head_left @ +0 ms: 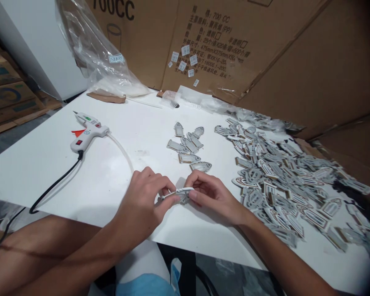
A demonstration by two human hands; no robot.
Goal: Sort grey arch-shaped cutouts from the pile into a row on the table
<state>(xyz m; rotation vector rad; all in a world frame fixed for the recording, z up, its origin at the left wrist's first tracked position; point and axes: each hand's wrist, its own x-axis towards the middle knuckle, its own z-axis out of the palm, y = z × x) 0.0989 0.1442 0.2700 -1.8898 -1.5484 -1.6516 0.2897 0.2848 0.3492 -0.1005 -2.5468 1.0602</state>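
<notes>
Between both hands, a little above the front of the white table, is a small grey arch-shaped layered piece (pixel 182 194), seen nearly edge-on. My left hand (pixel 149 193) pinches its left end between thumb and fingers. At its right end, my right hand (pixel 211 193) grips it with thumb and bent forefinger. Fingers cover part of the piece, so its full face is hidden. Just beyond the hands lies a small group of similar grey pieces (pixel 189 144), some overlapping. A large heap of such pieces (pixel 274 176) spreads over the right side.
A white glue gun (pixel 88 130) with an orange trigger lies at the left, its black cord (pixel 57 181) running off the table's front edge. White stick (pixel 121 150) extends from its back. Clear plastic bags (pixel 107 53) and large cardboard boxes (pixel 209 24) stand behind the white table (pixel 148 123).
</notes>
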